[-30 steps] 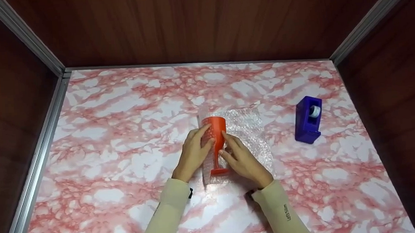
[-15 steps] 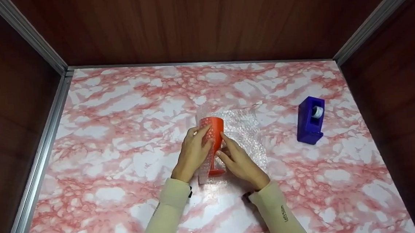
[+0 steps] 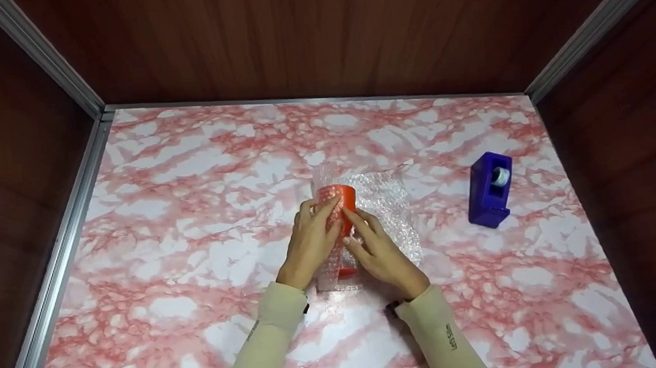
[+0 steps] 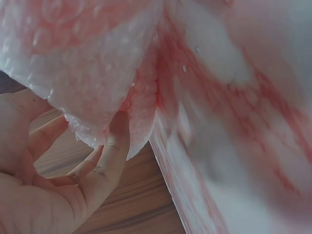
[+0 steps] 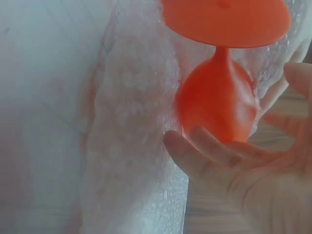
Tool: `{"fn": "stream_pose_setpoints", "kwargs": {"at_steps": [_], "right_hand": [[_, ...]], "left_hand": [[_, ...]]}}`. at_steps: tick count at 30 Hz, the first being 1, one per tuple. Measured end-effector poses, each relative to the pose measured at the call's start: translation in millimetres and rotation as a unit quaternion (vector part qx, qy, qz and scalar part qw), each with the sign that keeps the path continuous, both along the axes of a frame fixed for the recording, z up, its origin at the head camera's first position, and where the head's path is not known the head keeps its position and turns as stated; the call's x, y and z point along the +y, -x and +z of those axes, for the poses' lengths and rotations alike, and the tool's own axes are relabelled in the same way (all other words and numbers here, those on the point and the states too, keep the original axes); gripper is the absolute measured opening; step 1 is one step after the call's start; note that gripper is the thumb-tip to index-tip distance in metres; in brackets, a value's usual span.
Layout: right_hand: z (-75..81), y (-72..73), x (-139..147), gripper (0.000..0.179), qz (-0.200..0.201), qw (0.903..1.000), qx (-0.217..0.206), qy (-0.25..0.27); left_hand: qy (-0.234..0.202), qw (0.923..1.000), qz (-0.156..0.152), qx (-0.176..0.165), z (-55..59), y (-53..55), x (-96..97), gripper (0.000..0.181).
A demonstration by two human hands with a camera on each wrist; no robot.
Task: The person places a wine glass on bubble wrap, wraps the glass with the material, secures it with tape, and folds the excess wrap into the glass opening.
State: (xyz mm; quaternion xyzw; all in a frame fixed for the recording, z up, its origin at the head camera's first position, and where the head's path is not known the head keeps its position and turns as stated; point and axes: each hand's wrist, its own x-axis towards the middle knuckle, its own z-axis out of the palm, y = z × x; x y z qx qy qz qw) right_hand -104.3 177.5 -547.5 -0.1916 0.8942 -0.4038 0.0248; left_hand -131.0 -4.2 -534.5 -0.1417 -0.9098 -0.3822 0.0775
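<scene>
An orange goblet [image 3: 349, 197] lies on a sheet of bubble wrap [image 3: 393, 205], its foot towards the person. A flap of the wrap covers the goblet's left side. My left hand [image 3: 309, 243] holds this flap against the bowl, its fingers bent around the wrap [image 4: 87, 83] in the left wrist view. From the other side my right hand [image 3: 385, 255] holds the goblet, fingertips on the bowl and thumb near the stem. The right wrist view shows the round foot and the bare underside of the bowl [image 5: 214, 100] close to the right fingers [image 5: 195, 158].
A purple tape dispenser [image 3: 487, 193] with a roll of clear tape stands to the right on the red-and-white marbled table [image 3: 192, 216]. Dark wood panels [image 3: 318, 40] with metal edging enclose the table at the back and both sides.
My left hand has moved slightly right, drawing the wrap flap further over the goblet, so less bare orange shows. My right hand remains at the goblet. The tape dispenser stays where it was.
</scene>
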Motion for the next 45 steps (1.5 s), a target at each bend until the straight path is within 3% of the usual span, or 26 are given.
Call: {"fn": "stream_pose_setpoints", "kwargs": {"at_steps": [8, 14, 20, 29, 37, 45], "right_hand": [[0.6, -2.6, -1.0, 0.058, -0.001, 0.9999, -0.012, -0.01], [-0.4, -2.3, -1.0, 0.059, 0.002, 0.9998, -0.011, -0.018], [-0.1, -2.3, -1.2, 0.061, 0.0, 0.9994, -0.032, -0.014], [0.9, -2.8, -2.1, 0.061, -0.003, 0.9987, -0.05, -0.006], [0.7, -5.1, -5.2, 0.064, 0.003, 0.999, -0.045, -0.001], [0.1, -4.7, -4.0, 0.062, 0.006, 0.9998, -0.016, 0.008]], "left_hand": [[-0.012, 0.9999, 0.001, -0.001, -2.5, -1.2, 1.3, 0.046], [-0.055, 0.9984, 0.001, -0.013, -5.4, 0.4, -1.0, 0.05], [-0.092, 0.9957, 0.01, -0.006, -9.9, 1.6, -4.3, 0.04], [-0.102, 0.9937, 0.0, -0.048, -13.0, 1.3, -8.2, 0.042], [-0.098, 0.9949, -0.008, -0.022, -12.7, 1.3, -9.6, 0.041], [-0.105, 0.9942, -0.003, -0.024, -13.0, 0.3, -7.6, 0.042]]}}
